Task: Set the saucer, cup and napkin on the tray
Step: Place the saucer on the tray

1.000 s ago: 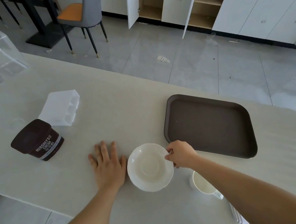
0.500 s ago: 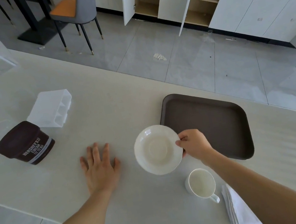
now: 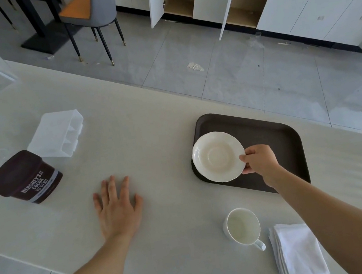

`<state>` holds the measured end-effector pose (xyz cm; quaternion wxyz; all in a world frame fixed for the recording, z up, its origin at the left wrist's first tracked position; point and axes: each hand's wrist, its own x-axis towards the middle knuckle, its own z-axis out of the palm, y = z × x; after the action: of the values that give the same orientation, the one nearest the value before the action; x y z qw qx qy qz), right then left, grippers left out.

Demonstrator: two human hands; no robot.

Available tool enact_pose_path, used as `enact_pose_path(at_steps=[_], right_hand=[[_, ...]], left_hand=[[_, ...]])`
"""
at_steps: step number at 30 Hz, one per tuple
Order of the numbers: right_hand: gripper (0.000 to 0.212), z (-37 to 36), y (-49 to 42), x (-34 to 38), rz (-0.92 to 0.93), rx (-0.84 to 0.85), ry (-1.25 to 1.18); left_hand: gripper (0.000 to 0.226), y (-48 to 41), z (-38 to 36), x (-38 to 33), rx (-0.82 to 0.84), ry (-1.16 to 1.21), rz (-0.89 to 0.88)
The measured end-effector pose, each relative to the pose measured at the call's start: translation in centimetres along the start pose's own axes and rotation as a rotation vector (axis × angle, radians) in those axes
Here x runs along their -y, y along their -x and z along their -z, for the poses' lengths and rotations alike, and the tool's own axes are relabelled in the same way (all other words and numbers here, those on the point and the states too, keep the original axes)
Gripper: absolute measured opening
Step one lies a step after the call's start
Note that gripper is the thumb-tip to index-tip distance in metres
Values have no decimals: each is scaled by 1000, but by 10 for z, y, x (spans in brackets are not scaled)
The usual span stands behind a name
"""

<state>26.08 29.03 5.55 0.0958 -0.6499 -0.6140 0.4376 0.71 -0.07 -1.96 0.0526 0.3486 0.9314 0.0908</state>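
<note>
Head view, surface: pale cream rectangular table top (image 3: pixel 152 141), grey tiled floor beyond its far edge.
Tray: dark brown rounded-rectangle plastic tray (image 3: pixel 270 137) at 3 o'clock of table centre, flat on the table.
Saucer: round cream ceramic saucer with scalloped rim (image 3: pixel 218 156), over the tray's 9 o'clock end, its left rim overhanging the tray edge. Whether it touches the tray floor or is held just above cannot be told from this angle.
Right hand: right hand (image 3: pixel 261 163) pinches the saucer rim at the saucer's 3 o'clock, thumb on top and fingers under; forearm crosses the tray's near edge.
Left hand: left hand (image 3: pixel 116 206) lies flat, palm down, fingers spread, on the table at 9 o'clock of the tray, well apart from it, holding nothing.
Cup: white ceramic cup with small handle (image 3: pixel 243 226), upright on the table at 6 o'clock of the tray, off the tray, handle toward 5 o'clock.
Napkin: folded white cloth napkin (image 3: pixel 296 252), just beside the cup at its 4 o'clock, partly under the right forearm.
Other items: dark brown cocoa tub lying tilted (image 3: pixel 25 177) at far 9 o'clock; translucent white plastic divided box (image 3: pixel 56 134) just beside it at 1 o'clock.
</note>
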Motion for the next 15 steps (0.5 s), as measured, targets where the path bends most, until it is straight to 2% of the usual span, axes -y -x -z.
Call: enact_pose_path(at_steps=[15], right_hand=[[20, 0, -19, -11, -47, 27, 11]], left_hand=[[65, 1, 3, -3, 6, 3, 12]])
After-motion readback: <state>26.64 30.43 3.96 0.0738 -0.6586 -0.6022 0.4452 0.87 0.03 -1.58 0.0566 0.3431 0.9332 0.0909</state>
